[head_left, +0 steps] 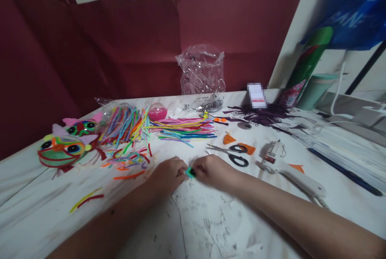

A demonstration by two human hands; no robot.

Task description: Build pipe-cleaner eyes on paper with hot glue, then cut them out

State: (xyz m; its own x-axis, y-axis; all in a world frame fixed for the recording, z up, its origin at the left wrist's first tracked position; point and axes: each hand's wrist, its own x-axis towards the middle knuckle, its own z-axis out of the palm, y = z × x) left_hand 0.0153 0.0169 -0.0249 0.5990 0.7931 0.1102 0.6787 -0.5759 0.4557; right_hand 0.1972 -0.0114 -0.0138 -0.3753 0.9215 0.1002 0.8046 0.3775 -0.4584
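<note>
My left hand [171, 173] and my right hand [212, 170] meet over the middle of the table. Between their pinched fingertips is a small green and teal pipe-cleaner piece [189, 171] with a shiny black spot. The fingers cover part of it, so its full shape is hidden. Black-handled scissors [232, 152] lie just beyond my right hand, blades pointing left. To the left of my left hand are cut pipe-cleaner pieces [129, 177] in orange, red and other colours. Marked white paper [205, 218] lies beneath my hands.
A white glue gun [297, 174] rests at right, near a dark blue pen-like stick [343, 172]. Long pipe cleaners [183, 126] and a pink domed container [157, 111] are behind. Decorated animal faces [62, 156] lie at left. Dark purple strands [265, 113] and a clear bag [202, 70] are farther back.
</note>
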